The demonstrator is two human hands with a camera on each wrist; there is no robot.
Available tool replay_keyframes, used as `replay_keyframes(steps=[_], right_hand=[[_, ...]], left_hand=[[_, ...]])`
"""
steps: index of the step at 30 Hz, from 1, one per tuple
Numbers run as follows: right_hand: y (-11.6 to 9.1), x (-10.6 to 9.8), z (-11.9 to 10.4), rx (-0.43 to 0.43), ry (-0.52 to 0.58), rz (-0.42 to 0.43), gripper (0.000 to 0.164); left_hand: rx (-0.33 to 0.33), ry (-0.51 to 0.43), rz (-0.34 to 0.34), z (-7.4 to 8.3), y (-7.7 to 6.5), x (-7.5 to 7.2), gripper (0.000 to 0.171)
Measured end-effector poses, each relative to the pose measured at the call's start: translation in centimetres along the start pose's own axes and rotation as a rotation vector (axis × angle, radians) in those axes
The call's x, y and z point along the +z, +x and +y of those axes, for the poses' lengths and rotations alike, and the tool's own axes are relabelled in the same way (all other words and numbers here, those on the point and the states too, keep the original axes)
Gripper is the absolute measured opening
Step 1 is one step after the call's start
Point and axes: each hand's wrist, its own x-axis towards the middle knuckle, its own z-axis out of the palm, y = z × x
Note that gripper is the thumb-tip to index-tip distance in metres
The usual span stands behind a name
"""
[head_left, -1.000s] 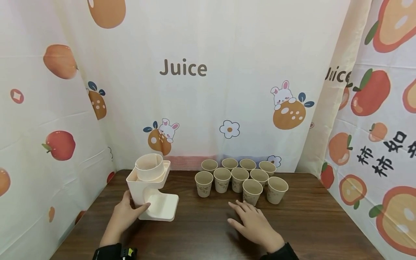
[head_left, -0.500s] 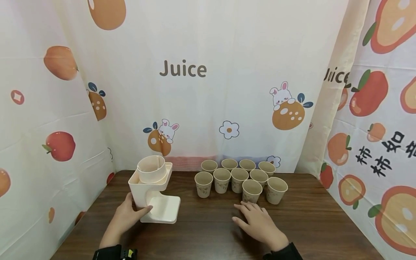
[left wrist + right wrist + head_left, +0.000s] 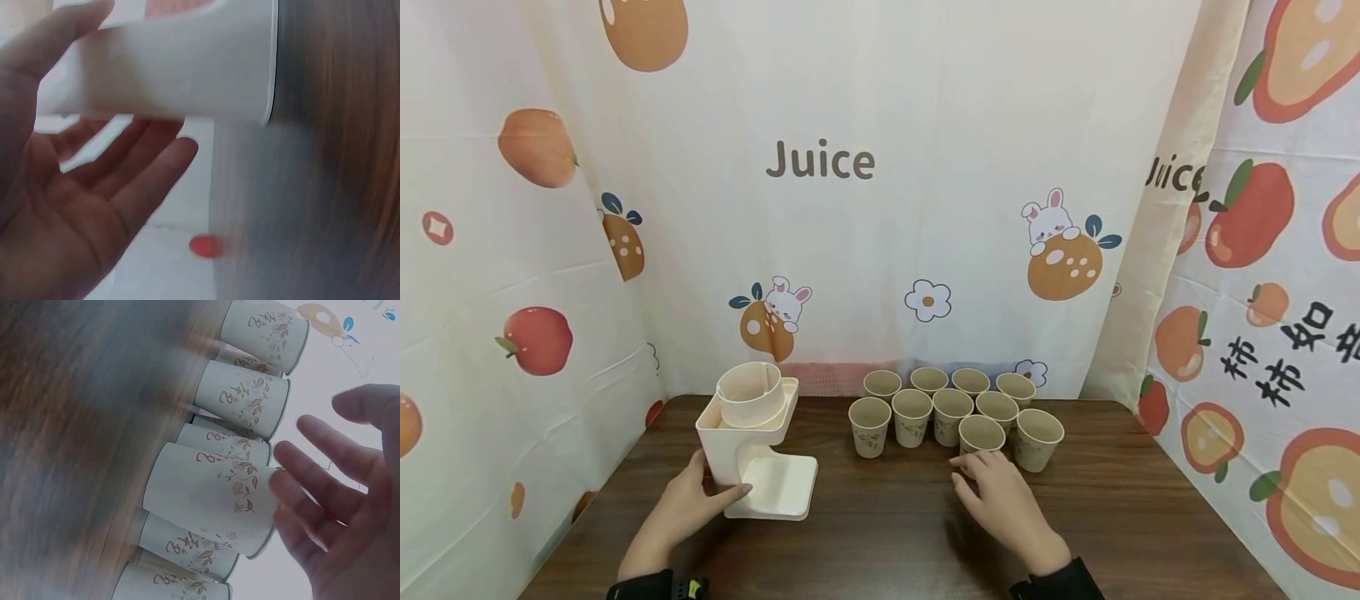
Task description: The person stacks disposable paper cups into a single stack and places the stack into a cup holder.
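A white stand (image 3: 722, 450) with an open round cylinder (image 3: 750, 395) on top and a flat square base is at the left of the table. My left hand (image 3: 688, 500) holds its column low down, thumb on the near side and fingers behind. In the left wrist view the thumb and fingers of that hand (image 3: 81, 206) lie on opposite sides of the white column (image 3: 181, 69). My right hand (image 3: 1003, 504) is just in front of the nearest paper cup (image 3: 982, 433), fingers spread and loosely bent. In the right wrist view its fingertips are close to that cup (image 3: 212, 494); contact is unclear.
Several beige paper cups (image 3: 870, 429) with a floral print stand upright, close together, at the table's back middle and right. The wooden table (image 3: 865, 533) ends at a printed cloth backdrop (image 3: 850, 250), with more cloth on both sides.
The white stand has shifted slightly right and nearer, with my left hand on it. My right hand has moved a little right and closer to the front cup.
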Motion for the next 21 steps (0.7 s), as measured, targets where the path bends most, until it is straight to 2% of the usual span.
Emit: replay_keyframes(steps=[5,8,17,19,21], right_hand=[[0.4,-0.2,0.1,-0.020,0.030,0.093,0.010],[0.7,-0.1,0.3,-0.012,0.020,0.115,0.013],[0.9,-0.1,1.3,0.031,-0.019,0.142,0.026],[1.0,-0.1,1.5,0.026,-0.021,0.147,0.028],[1.1,-0.1,1.6,0.023,-0.027,0.149,0.030]], left_hand=[[-0.016,0.031,-0.062,-0.5,-0.6,-0.8,0.082],[-0.007,0.067,-0.047,-0.6,-0.8,-1.3,0.075],[0.007,0.125,-0.037,-0.5,-1.6,-2.7,0.036],[0.006,0.123,-0.061,-0.3,-1.7,-2.9,0.032],[0.016,0.090,-0.113,0.0,-1.7,-3.0,0.031]])
